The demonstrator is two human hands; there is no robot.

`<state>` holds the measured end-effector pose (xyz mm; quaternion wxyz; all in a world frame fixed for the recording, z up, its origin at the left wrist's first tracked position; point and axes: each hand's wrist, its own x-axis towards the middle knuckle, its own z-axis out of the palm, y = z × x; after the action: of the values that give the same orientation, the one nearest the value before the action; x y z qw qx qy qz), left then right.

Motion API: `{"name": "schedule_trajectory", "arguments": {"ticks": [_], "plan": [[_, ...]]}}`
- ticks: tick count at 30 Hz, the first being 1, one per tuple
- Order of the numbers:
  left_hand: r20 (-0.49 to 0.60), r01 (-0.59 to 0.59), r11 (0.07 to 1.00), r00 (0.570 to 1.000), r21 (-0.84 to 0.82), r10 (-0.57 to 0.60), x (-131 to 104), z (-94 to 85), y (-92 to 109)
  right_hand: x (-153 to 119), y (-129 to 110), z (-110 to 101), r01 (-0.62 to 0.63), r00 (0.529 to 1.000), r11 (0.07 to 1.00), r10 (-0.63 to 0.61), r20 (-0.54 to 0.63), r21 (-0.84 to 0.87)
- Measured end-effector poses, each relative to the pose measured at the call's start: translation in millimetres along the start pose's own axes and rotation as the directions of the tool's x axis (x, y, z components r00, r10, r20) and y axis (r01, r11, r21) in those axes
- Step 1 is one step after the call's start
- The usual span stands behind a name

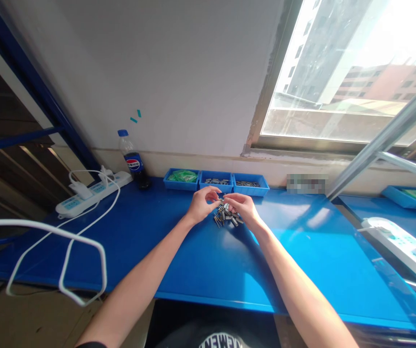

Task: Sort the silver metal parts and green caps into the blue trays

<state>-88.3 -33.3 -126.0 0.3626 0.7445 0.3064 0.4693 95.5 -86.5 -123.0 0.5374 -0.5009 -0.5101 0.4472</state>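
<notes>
Both hands meet over a pile of small metal parts (225, 216) on the blue table (157, 241). My left hand (204, 203) has its thumb and fingers curled into a pinch, and my right hand (242, 205) is pinched close beside it. Whatever sits between the fingertips is too small to name. Just beyond the hands stand blue bins in a row: one with green packets (182, 176), a middle bin (203, 186) with metal pieces, and a right bin (264, 189) with thin metal pins.
A cola bottle (134, 162) stands at the back left beside a white power strip (80, 200). A white cable (101, 261) loops over the left side. To the right are a metal post (381, 140), another power strip (399, 241) and another blue bin (396, 195).
</notes>
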Motion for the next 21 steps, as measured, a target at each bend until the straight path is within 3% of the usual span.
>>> {"name": "schedule_trajectory", "arguments": {"ticks": [4,10,16,21], "plan": [[0.023,-0.02,0.984,1.0,0.179,0.016,-0.7,-1.7,-3.6,2.5,1.0,-3.1,0.047,0.995,0.997,-0.052,-0.087,-0.054],[0.238,-0.12,0.897,0.971,0.425,0.018,-4.3,-8.2,-15.7,8.4,4.3,-13.7,0.162,0.937,0.985,-0.173,-0.305,-0.062],[0.273,-0.139,0.864,0.962,0.483,0.002,-4.2,-7.4,-20.4,7.8,6.2,-12.3,0.131,0.943,0.99,-0.138,-0.302,-0.044],[0.255,-0.123,0.9,0.967,0.419,0.013,-4.0,-5.4,-22.2,6.2,6.2,-9.2,0.113,0.954,0.994,-0.111,-0.277,-0.011]]}}
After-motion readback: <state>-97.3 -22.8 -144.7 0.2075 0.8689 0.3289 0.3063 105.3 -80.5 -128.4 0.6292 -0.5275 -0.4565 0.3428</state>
